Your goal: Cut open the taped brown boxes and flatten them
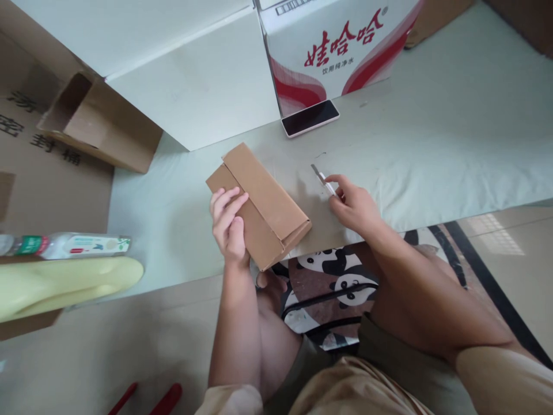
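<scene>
Pale green cloth-covered table [453,138]; at one o'clock stands a white carton [337,60] with red lettering. At the centre, a brown box [265,199] slants by the table's near edge. The left hand [228,223] holds its nine o'clock side. The right hand [356,207], at three o'clock, is narrowed in a grip. A dark-screened phone [310,119] lies below the carton. In the right hand, a white-handled cutter [323,180] points toward eleven o'clock, apart from the box
</scene>
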A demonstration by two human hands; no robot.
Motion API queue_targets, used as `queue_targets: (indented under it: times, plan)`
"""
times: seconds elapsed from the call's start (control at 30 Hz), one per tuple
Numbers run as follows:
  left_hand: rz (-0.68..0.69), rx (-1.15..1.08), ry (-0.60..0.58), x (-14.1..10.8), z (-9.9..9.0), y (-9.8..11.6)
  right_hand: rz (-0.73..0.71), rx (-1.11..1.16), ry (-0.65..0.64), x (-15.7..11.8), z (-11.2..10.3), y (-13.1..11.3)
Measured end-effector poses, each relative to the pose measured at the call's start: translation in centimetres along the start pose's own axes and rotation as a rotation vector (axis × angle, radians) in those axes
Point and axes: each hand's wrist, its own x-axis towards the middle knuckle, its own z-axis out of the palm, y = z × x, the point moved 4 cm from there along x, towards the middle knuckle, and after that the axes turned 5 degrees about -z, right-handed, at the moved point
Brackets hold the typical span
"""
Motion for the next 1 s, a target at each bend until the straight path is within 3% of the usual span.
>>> queue_targets:
  times: [0.1,0.2,0.27,0.47,0.6,0.67,0.8,1.0]
  plan:
    - [0.038,0.032,0.009,-0.1,0.2,0.2,0.052,0.411,0.002,-0.3,-0.2,-0.5]
    - [0.068,0.086,0.027,-0.2,0.6,0.4,0.003,0.863,0.010,-0.4,-0.2,-1.4]
    - [0.088,0.106,0.036,-0.4,1.0,0.6,-0.046,0.992,0.080,-0.4,-0.4,-1.9]
    - [0.102,0.206,0.069,-0.7,1.8,1.2,-0.162,0.544,0.448,-1.6,-1.8,-3.6]
    - [0.113,0.232,0.066,-0.7,1.8,1.3,-0.578,0.436,0.636,-4.3,-3.3,-7.2]
    - [0.109,0.236,0.062,-0.8,1.7,1.3,-0.743,0.435,0.559,-5.7,-3.6,-9.1]
    - [0.099,0.223,0.047,-0.8,1.6,1.3,-0.865,0.408,0.295,-6.9,-2.9,-11.1]
    - [0.095,0.211,0.032,-0.9,1.7,1.2,-0.928,0.320,0.282,-7.1,-2.4,-11.1]
